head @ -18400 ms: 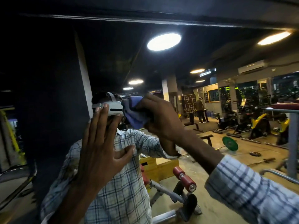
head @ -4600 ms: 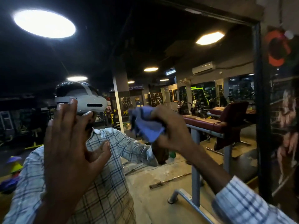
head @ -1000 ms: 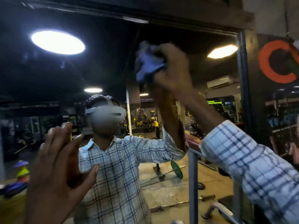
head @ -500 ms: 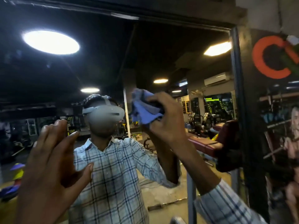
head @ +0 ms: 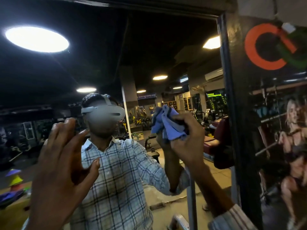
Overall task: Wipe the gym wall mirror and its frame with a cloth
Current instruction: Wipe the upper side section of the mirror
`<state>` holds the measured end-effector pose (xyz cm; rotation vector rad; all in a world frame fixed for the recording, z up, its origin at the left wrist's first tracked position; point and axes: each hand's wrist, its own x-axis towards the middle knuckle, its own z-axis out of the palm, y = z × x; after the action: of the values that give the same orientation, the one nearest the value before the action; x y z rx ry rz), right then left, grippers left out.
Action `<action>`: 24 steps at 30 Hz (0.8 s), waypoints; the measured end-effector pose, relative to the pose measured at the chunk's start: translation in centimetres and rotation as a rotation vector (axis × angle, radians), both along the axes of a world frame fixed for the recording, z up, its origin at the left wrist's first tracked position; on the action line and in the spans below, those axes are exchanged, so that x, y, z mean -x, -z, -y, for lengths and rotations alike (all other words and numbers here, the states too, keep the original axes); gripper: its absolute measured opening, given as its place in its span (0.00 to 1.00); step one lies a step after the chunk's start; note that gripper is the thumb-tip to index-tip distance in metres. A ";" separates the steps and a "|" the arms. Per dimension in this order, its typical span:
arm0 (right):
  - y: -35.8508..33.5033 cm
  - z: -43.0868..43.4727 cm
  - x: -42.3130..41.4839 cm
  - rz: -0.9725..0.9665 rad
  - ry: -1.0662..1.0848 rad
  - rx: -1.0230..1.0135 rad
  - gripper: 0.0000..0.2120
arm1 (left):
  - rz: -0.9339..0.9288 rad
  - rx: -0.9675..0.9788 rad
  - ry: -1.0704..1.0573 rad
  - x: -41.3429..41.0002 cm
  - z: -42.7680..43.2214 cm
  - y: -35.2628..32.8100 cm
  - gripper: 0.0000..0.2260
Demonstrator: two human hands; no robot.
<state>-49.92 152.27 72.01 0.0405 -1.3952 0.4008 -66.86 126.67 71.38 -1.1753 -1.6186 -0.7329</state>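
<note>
Since half a second before, the right hand [head: 187,138] has dropped slightly and shifted toward the frame's right side, carrying the cloth with it; a second ago it was up near the top rail.

We count two hands, one cloth, one mirror. The right hand grips the crumpled blue fabric cloth [head: 167,125], fingers curled round it, and holds it against the large wall mirror [head: 149,47] at about mid-height, near the black upright frame [head: 224,97] but clear of it. The left hand [head: 64,163] is raised with fingers spread, palm toward the glass, holding nothing; we cannot tell whether it touches the surface.

The glass reflects one person in a checked shirt [head: 116,180] wearing a grey headset [head: 104,113]. We count six lit ceiling lamps [head: 36,39] in the reflection, against a dark ceiling. One maroon padded bench [head: 221,130] and yellow-and-black gym machines [head: 216,100] stand on a pale floor. To the right of the frame hangs one dark poster [head: 274,113] bearing an orange letter C.
</note>
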 end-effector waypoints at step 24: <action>5.4 -8.9 -7.0 0.303 0.141 -0.299 0.15 | -0.030 0.007 -0.090 -5.8 -8.4 1.1 0.37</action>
<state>-42.89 161.22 66.66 0.1293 -1.7380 0.0783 -61.04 135.05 70.28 -1.1066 -1.6389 -0.6496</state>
